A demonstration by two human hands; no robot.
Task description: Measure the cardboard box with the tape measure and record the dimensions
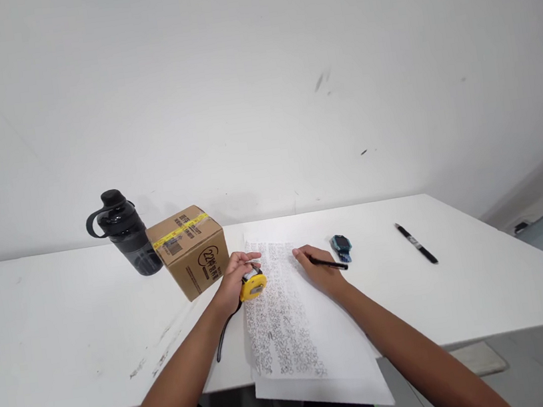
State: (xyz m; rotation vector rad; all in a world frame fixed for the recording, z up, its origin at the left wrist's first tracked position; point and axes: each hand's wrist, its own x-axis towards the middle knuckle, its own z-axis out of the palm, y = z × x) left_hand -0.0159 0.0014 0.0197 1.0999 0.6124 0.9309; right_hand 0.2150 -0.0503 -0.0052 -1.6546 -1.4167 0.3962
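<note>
My left hand (236,281) is closed around a yellow tape measure (254,287) at the left edge of the paper. From the tape measure a black wrist strap (226,334) trails down onto the table. On the paper's upper right part rests my right hand (322,269), gripping a black pen (329,263) that slants out to the right. The sheets of paper (342,348) lie stacked between my arms, covered in rows of small dark marks on the left side. Their near end hangs past the table's front edge. The pen's tip is hidden by my fingers.
A cardboard box (193,261) with yellow tape stands left of the paper, beside a dark water bottle (129,237). Right of my right hand are a small blue watch (341,245) and another black pen (416,243). The white table (68,340) meets a wall behind.
</note>
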